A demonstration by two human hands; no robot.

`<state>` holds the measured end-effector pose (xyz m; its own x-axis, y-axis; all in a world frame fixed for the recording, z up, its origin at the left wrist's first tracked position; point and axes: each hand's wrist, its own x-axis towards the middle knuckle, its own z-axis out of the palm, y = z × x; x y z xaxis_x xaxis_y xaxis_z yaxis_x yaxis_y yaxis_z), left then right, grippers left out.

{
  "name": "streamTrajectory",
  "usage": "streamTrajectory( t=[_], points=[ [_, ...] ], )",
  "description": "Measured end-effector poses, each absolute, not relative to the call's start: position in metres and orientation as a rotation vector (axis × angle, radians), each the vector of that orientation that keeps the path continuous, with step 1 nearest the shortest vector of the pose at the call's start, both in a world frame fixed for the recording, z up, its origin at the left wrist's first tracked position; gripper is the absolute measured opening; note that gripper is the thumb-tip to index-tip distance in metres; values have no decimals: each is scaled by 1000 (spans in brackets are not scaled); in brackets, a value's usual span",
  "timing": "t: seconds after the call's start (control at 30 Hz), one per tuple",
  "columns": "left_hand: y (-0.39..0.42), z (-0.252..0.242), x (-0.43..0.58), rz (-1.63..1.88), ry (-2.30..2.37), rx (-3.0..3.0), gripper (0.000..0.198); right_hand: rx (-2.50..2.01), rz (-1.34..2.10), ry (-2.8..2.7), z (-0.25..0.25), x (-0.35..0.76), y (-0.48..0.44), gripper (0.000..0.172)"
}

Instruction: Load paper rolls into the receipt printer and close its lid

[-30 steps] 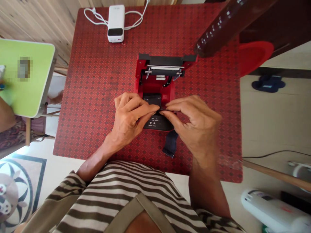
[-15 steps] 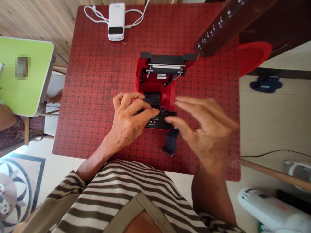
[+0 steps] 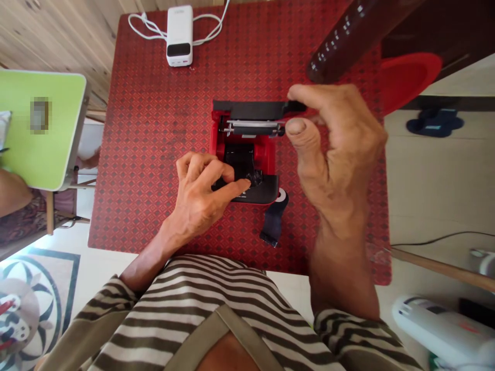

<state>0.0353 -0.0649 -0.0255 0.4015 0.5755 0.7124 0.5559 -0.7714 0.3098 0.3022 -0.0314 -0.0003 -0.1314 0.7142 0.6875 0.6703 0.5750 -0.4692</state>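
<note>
Printer (image 3: 266, 167), one, touched by left hand (image 3: 199, 193) and right hand (image 3: 332, 144).

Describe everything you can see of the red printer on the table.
The small red-and-black printer sits open on a red patterned tablecloth, its body glossy red plastic. A black flap stands at the far end, behind a metal-and-black roller bar. Inside lies black material, crumpled at the near end. A black front panel with small white markings faces up. The left hand rests its fingers on that panel; the right hand grips the flap's end.
</note>
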Motion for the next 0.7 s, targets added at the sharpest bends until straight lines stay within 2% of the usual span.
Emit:
streamTrajectory(
  t=[0.17, 0.3, 0.47, 0.63, 0.7],
  points=[
    [-68, -23, 34, 1305, 1068, 2621, 25, -1258, 81, -1848, 10, 294, -65, 36],
    [-70, -23, 32, 1222, 1114, 2692, 28, -1188, 172, -1834, 8, 291, -83, 31],
    [-71, -21, 31, 1176, 1146, 2692, 31, -1247, 234, -1870, -1, 296, -90, 31],
    [-73, -8, 35, 1059, 1111, 2663, 14, -1218, 236, -1859, -4, 297, -87, 32],
    [-74, -4, 39, 1025, 1098, 2686, 15, -1221, 229, -1867, -3, 298, -86, 31]
  ],
)
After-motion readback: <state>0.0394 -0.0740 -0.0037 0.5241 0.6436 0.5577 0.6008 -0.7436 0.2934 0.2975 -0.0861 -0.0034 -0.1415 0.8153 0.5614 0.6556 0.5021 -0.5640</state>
